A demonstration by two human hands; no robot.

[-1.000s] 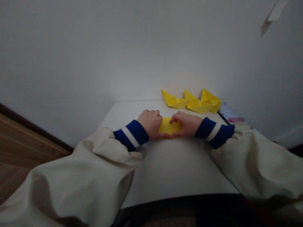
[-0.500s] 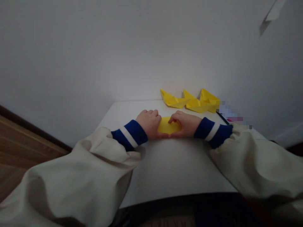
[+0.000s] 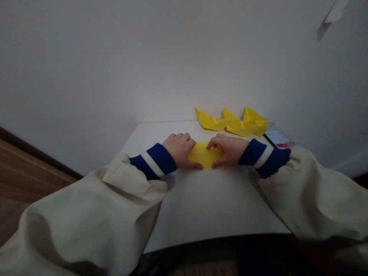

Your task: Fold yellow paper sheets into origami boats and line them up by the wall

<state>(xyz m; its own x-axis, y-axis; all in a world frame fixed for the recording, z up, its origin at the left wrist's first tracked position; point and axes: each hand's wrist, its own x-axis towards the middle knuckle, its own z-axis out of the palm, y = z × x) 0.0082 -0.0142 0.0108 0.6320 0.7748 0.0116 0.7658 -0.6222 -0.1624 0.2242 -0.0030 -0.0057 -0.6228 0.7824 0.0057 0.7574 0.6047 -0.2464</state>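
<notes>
A folded piece of yellow paper point(image 3: 205, 155) lies low over the white tabletop between my two hands. My left hand point(image 3: 180, 150) grips its left end, thumb along the near edge and fingers curled at the far edge. On the right end, my right hand point(image 3: 229, 148) holds it with the thumb at the near edge and a bent index finger over the top. Each hand covers one end of the paper, so those ends are hidden. Behind the hands stand three folded yellow paper boats point(image 3: 214, 123), close together in a row.
The white table point(image 3: 221, 207) meets a pale wall point(image 3: 143, 57) at its far edge. At the right, a partly blurred screen-like device point(image 3: 274, 136) lies beside the boats. A brown wooden panel point(image 3: 31, 168) stands at the left. Something white sticks out from the wall at upper right.
My hands have moved slightly apart, the thumbs separating along the near edge. More of the yellow paper shows between them. The boats stay in place.
</notes>
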